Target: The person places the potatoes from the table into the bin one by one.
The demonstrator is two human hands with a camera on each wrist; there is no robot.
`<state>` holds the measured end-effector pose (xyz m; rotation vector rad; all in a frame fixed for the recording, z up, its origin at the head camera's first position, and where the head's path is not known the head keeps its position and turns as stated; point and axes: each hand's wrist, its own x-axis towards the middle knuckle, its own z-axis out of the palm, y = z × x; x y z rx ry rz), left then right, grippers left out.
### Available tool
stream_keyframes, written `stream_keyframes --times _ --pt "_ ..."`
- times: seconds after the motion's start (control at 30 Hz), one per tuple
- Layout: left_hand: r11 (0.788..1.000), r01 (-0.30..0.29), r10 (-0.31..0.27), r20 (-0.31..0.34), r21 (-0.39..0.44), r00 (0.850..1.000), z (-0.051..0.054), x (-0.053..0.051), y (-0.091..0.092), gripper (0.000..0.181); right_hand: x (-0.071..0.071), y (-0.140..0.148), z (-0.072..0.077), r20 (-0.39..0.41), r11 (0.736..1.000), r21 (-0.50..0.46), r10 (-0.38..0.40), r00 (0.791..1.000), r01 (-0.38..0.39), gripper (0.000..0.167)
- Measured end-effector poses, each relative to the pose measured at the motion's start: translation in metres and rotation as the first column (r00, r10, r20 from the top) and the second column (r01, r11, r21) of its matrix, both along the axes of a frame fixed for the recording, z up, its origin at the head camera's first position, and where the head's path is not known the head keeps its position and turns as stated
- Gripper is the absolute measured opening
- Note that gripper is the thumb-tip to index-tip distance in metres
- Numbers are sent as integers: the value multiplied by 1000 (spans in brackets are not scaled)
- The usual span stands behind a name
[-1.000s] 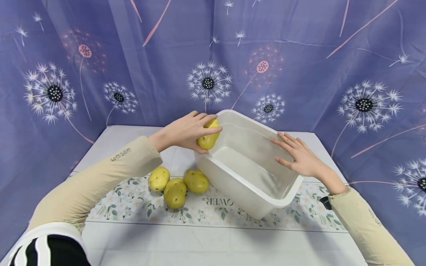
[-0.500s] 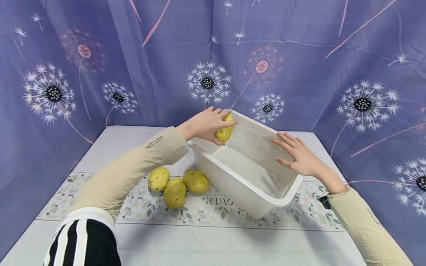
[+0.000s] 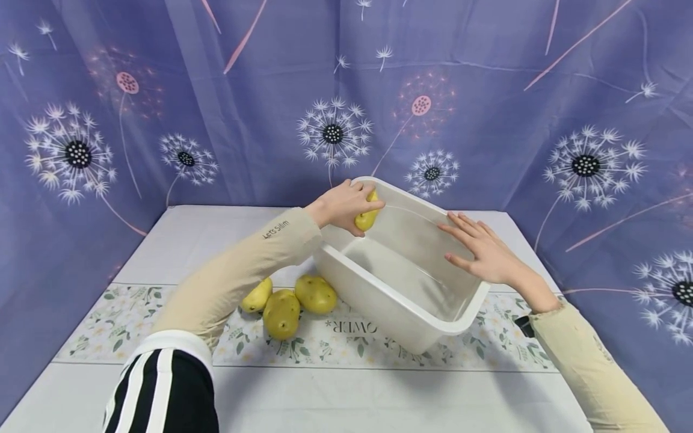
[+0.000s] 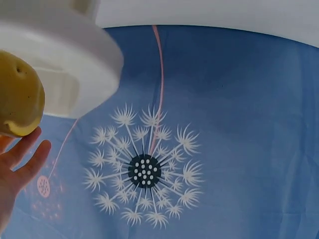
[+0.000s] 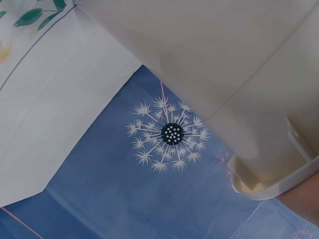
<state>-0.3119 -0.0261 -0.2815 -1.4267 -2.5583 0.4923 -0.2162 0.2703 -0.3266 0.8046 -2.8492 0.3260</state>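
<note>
In the head view the left hand grips a yellow potato above the far left end of a white bin. That potato also shows at the left edge of the left wrist view, with fingers beneath it. Spread and nearly straight, the right hand rests on the bin's right rim, its fingers reaching over the inside. The bin's outer wall fills much of the right wrist view. No potato shows on the visible part of the bin's floor.
Left of the bin, three potatoes lie close together on a floral strip across the white table. A purple curtain with dandelion prints stands behind and at both sides.
The left hand has carried its potato rightward from the bin's left rim to over the inside. Its sleeve now partly covers the leftmost potato. The right hand keeps its place on the rim.
</note>
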Motion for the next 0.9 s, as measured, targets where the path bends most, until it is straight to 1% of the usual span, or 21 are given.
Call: stream_keyframes --times 0.1,0.2,0.33,0.43,0.5,0.63,0.77,0.9 --pt "999 -21 20 -3 -25 1000 -3 -1 -1 67 -1 -1 0 0 1000 0 4 1000 -4 58" --pt "998 -56 56 7 -33 998 -5 -2 -1 63 -1 -1 1 -1 1000 2 7 1000 -7 58" --pt "995 -95 95 10 -27 995 -5 -3 -3 55 -2 -1 1 -2 1000 5 4 1000 -4 58" --pt "994 -108 107 -17 -34 994 -2 -4 -6 52 -3 0 1 -5 1000 4 -4 1000 4 58" --pt "994 -107 106 -20 -29 994 -1 -3 -9 50 -3 0 1 -6 1000 2 -7 1000 7 58" --pt "995 -95 95 1 -4 995 3 1 -14 44 -3 0 1 -4 1000 2 -11 1000 11 58" --pt "997 -72 72 11 40 997 9 11 -22 39 -2 0 0 -1 1000 5 -14 1000 14 58" --pt "994 -25 28 -22 108 999 12 21 -35 34 -2 0 -1 2 1000 1 -14 1000 14 58"
